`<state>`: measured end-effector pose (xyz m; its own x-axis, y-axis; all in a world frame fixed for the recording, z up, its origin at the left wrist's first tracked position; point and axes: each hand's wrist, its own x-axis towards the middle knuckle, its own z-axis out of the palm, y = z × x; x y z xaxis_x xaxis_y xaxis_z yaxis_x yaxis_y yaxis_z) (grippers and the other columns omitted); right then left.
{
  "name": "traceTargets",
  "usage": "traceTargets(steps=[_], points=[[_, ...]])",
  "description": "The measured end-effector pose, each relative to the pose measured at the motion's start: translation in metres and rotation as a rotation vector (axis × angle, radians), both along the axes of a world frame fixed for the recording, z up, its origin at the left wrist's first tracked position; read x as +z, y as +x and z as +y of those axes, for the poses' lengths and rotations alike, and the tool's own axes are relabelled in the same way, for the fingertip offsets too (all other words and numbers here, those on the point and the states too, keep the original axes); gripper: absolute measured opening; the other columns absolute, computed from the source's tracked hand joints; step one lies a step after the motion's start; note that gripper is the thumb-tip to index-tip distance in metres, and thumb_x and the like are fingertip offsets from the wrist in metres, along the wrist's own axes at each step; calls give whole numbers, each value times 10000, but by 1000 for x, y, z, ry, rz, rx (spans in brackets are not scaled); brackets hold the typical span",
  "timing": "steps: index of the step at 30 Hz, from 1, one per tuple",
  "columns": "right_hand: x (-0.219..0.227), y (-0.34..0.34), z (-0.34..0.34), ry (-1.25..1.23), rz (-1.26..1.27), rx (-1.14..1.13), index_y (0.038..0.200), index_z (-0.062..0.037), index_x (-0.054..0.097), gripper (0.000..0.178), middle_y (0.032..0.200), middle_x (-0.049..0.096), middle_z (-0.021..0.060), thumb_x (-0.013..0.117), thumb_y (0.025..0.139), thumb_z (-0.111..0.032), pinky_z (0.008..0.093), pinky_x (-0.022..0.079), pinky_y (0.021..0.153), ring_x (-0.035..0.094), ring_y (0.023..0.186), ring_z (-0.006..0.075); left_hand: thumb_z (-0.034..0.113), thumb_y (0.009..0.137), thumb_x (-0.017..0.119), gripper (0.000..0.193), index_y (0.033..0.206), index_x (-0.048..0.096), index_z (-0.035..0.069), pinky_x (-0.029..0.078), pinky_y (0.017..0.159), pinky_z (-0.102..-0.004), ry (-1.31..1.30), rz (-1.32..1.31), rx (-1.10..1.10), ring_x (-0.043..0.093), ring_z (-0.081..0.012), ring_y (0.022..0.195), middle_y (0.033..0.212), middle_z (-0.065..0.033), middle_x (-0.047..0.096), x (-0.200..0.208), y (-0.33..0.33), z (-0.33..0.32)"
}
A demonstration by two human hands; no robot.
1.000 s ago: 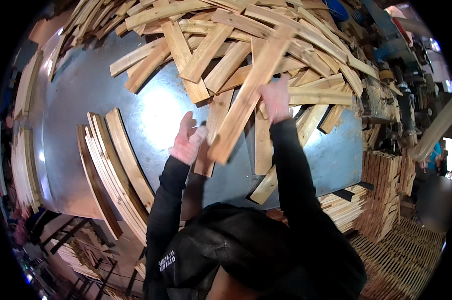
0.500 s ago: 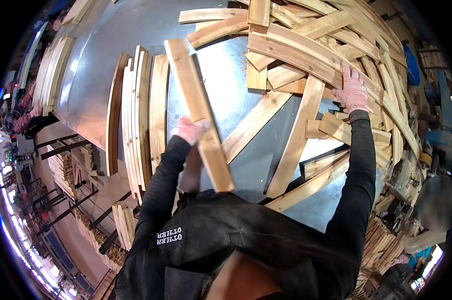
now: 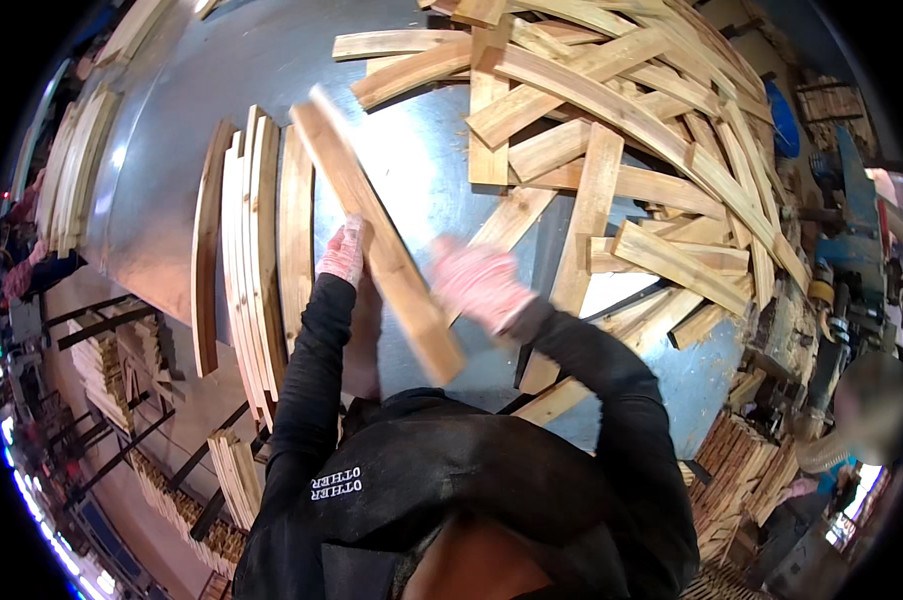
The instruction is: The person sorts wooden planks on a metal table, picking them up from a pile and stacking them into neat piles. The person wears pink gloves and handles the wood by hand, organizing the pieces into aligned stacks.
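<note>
My left hand (image 3: 343,252), in a pink glove, grips a wooden board (image 3: 376,235) along its left side, near the middle of its length. The board is tilted over the metal table, its far end leaning left and its near end close to my body. Just right of the board's near half, my gloved right hand (image 3: 476,286) is smeared by motion, so its fingers cannot be made out. Left of my left hand, a single board (image 3: 296,220) lies lengthwise beside a row of boards standing close together (image 3: 251,250).
A crisscross heap of loose boards (image 3: 611,100) covers the table's right side. The metal table (image 3: 191,110) has another stack of boards (image 3: 76,170) at its left edge, near another person's gloved hands. Racks with stacked wood (image 3: 101,350) stand below left; machinery (image 3: 831,260) stands at right.
My right hand has left the heap and swung left toward the held board. My left hand has shifted slightly left, and the board has turned, its far end further left.
</note>
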<state>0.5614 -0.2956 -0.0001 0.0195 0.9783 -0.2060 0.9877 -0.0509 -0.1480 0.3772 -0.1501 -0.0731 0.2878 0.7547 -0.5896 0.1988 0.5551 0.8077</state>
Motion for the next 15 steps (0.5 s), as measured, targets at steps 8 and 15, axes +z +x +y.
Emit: traceTargets(steps=[8, 15], points=[[18, 207, 64, 441, -210, -251, 1240, -81, 588, 388, 1200, 618, 155, 547, 874, -202, 430, 460, 938, 593, 1090, 303, 238, 958, 604, 779, 1467, 102, -69, 455, 1028, -417, -319, -398, 284, 453, -389, 1296, 1473, -272, 344, -24, 16, -27], [46, 274, 56, -10, -295, -392, 1448, -56, 380, 818, 1302, 557, 236, 592, 851, -572, 465, 449, 979, 554, 1183, 388, 501, 795, 637, 804, 1325, 441, -71, 481, 947, -408, 319, 834, -532, 630, -364, 1098, 1148, -267, 645, 62, -20, 26]])
